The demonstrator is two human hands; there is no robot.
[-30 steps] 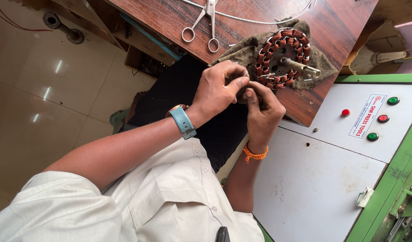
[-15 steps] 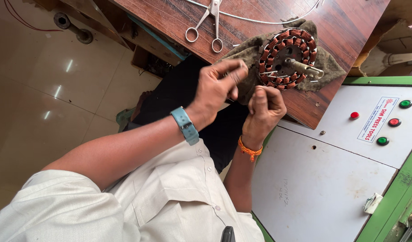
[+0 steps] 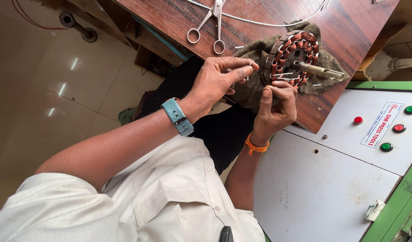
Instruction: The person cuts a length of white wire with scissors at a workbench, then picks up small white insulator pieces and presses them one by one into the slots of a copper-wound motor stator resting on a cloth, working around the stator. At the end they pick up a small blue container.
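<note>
A: Pinching now, the left hand (image 3: 217,80) has thumb and forefinger closed on a thin pale sliver, held just beside the motor stator (image 3: 290,57).

B: And that stator, a ring of copper-coloured coils with a metal shaft (image 3: 320,71) sticking out of its centre, sits on a dark cloth (image 3: 253,56) near the edge of the wooden surface (image 3: 349,31).

A: The right hand (image 3: 274,110) comes up from below the stator, fingers curled tight, fingertips pressed against its lower rim. What it grips there, I cannot tell.

B: A blue watch (image 3: 177,117) sits on the left wrist, an orange thread band (image 3: 255,146) on the right.

A: Up and to the left of the stator lies 1 pair of scissors (image 3: 210,22), apart from both hands.

B: A pale cord (image 3: 259,21) curves across the surface above the stator.

A: To the right of the stator sits a grey control panel (image 3: 345,148) with 2 red buttons and 2 green ones.
</note>
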